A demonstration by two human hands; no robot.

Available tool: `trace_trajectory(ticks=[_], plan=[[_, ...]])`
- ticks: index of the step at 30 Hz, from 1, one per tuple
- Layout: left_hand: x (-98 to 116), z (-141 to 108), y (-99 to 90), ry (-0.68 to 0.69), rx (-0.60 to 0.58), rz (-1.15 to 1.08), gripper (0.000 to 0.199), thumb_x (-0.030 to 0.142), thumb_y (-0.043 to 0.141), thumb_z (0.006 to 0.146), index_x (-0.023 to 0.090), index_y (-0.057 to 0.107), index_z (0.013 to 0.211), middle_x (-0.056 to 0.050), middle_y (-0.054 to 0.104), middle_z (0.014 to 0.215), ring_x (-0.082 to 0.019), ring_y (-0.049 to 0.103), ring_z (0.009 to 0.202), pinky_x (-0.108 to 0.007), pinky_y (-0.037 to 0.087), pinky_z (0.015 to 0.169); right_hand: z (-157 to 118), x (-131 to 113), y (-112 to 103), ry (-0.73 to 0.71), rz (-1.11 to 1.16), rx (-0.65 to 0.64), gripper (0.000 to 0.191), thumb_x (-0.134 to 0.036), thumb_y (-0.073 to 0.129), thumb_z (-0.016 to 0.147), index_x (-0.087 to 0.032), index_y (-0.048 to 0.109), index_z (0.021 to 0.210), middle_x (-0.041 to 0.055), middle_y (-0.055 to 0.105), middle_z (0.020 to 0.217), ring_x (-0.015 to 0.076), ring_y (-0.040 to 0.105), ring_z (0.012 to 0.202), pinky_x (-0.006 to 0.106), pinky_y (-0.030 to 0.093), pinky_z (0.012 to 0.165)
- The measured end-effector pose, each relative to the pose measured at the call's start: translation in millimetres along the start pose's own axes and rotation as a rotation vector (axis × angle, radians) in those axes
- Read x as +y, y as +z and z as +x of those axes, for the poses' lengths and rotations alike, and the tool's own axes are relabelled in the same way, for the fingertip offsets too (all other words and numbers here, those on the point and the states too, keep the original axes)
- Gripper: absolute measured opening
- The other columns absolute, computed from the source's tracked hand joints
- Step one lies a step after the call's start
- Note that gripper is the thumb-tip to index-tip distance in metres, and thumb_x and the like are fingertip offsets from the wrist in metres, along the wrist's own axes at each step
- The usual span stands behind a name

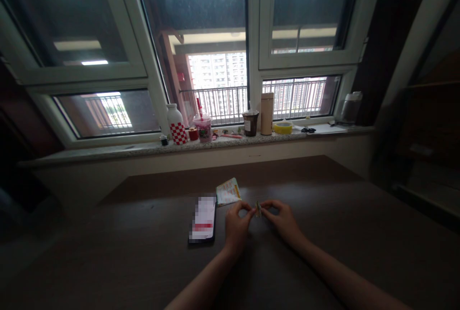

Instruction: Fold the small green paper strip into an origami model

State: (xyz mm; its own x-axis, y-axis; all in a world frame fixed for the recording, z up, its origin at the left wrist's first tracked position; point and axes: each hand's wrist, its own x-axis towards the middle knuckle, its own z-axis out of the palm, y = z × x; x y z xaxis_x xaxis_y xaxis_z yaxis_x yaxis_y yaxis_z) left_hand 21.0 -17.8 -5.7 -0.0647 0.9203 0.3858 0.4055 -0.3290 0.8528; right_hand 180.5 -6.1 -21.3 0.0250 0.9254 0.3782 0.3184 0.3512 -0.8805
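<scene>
Between my two hands is a small, thin, multicoloured piece [258, 210], too small to name its kind. My left hand [237, 223] pinches its left side with thumb and forefinger. On the other side, the thumb and fingers of my right hand [283, 219] are pinched against it. A printed paper packet [227, 192] in white, yellow and green lies flat just beyond my left hand. To the left of that hand rests a phone [204, 220] with a lit screen, its content blurred.
The brown table [143, 262] reaches toward a stone windowsill [223, 144]. Along the sill stand a checkered bottle [178, 128], a pink cup with a straw [203, 128], a dark drink cup [250, 124], a tan flask [266, 114], yellow tape [283, 128] and black scissors [308, 130].
</scene>
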Motion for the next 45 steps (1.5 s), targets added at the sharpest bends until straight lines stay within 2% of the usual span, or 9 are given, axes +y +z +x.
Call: trace_trajectory(ticks=[6, 12, 16, 20, 23, 27, 34, 42, 45], plan=[[6.7, -2.1, -0.8, -0.046, -0.117, 0.024, 0.019, 0.038, 0.064, 0.074, 0.023, 0.072, 0.082, -0.003, 0.075, 0.088, -0.024, 0.066, 0.092, -0.045, 0.038, 0.098, 0.4, 3.5, 0.4, 0.012, 0.005, 0.021, 0.023, -0.040, 0.066, 0.072, -0.019, 0.070, 0.079, 0.0064, 0.071, 0.082, 0.0240, 0.064, 0.085, 0.036, 0.047, 0.081], [2.7, -2.5, 0.6, -0.055, -0.122, 0.073, 0.027, 0.039, 0.066, 0.071, 0.024, 0.073, 0.093, -0.004, 0.075, 0.094, -0.026, 0.065, 0.098, -0.051, 0.024, 0.110, -0.6, -1.7, 2.1, 0.002, 0.076, -0.031, 0.021, -0.039, 0.067, 0.072, -0.019, 0.069, 0.077, 0.0045, 0.071, 0.080, 0.0231, 0.064, 0.085, 0.034, 0.046, 0.082], [0.8, -2.3, 1.4, -0.057, -0.117, 0.057, 0.025, 0.034, 0.062, 0.074, 0.024, 0.072, 0.095, -0.003, 0.075, 0.091, -0.024, 0.067, 0.093, -0.052, 0.020, 0.111, -0.1, 0.4, 3.4, 0.010, 0.095, -0.035, 0.019, -0.038, 0.067, 0.072, -0.019, 0.069, 0.077, 0.0045, 0.070, 0.080, 0.0231, 0.064, 0.084, 0.035, 0.046, 0.082], [2.6, -1.3, 1.1, -0.048, -0.070, 0.042, 0.020, 0.029, 0.060, 0.074, 0.022, 0.072, 0.088, -0.003, 0.075, 0.088, -0.023, 0.067, 0.089, -0.048, 0.032, 0.105, -1.0, 3.8, 4.6, -0.007, 0.067, -0.062, 0.020, -0.035, 0.066, 0.074, -0.019, 0.071, 0.085, 0.0064, 0.071, 0.088, 0.0237, 0.063, 0.089, 0.037, 0.045, 0.086], [3.9, -1.0, 1.2, -0.050, -0.052, 0.026, 0.016, 0.028, 0.060, 0.073, 0.020, 0.070, 0.083, -0.004, 0.074, 0.086, -0.022, 0.068, 0.087, -0.042, 0.040, 0.096, -3.1, 3.0, 4.9, -0.063, -0.033, -0.049, 0.016, -0.030, 0.068, 0.073, -0.020, 0.072, 0.085, 0.0061, 0.071, 0.087, 0.0239, 0.062, 0.089, 0.038, 0.044, 0.087], [3.4, -1.3, 1.7, -0.045, -0.060, 0.032, 0.016, 0.033, 0.059, 0.075, 0.021, 0.068, 0.081, -0.003, 0.074, 0.085, -0.022, 0.067, 0.087, -0.043, 0.037, 0.098, -5.1, -0.4, 4.7, -0.112, -0.130, -0.022, 0.011, -0.028, 0.066, 0.076, -0.021, 0.072, 0.082, 0.0055, 0.070, 0.085, 0.0238, 0.061, 0.090, 0.039, 0.043, 0.088], [1.1, -1.1, 1.0, -0.038, -0.078, 0.042, 0.019, 0.039, 0.060, 0.075, 0.021, 0.067, 0.076, -0.002, 0.073, 0.081, -0.022, 0.066, 0.085, -0.044, 0.038, 0.098, -5.2, -4.1, 4.1, -0.127, -0.117, -0.043, 0.014, -0.034, 0.064, 0.079, -0.021, 0.071, 0.082, 0.0052, 0.070, 0.085, 0.0230, 0.061, 0.089, 0.038, 0.044, 0.086], [0.7, -0.5, 3.1, 0.023, -0.066, 0.017, 0.024, 0.041, 0.057, 0.078, 0.020, 0.068, 0.075, -0.002, 0.073, 0.077, -0.020, 0.067, 0.079, -0.035, 0.048, 0.081, -7.2, -4.8, 5.3, -0.160, -0.197, -0.009, 0.016, -0.034, 0.060, 0.082, -0.023, 0.072, 0.086, 0.0054, 0.071, 0.088, 0.0233, 0.060, 0.091, 0.039, 0.043, 0.087], [-0.9, -0.5, 4.3, 0.032, -0.061, 0.027, 0.023, 0.039, 0.057, 0.078, 0.020, 0.069, 0.075, -0.003, 0.073, 0.077, -0.020, 0.067, 0.079, -0.034, 0.049, 0.081, -8.2, -5.1, 5.1, -0.189, -0.285, 0.003, 0.013, -0.031, 0.060, 0.082, -0.025, 0.072, 0.084, 0.0038, 0.071, 0.086, 0.0231, 0.060, 0.091, 0.044, 0.036, 0.095]])
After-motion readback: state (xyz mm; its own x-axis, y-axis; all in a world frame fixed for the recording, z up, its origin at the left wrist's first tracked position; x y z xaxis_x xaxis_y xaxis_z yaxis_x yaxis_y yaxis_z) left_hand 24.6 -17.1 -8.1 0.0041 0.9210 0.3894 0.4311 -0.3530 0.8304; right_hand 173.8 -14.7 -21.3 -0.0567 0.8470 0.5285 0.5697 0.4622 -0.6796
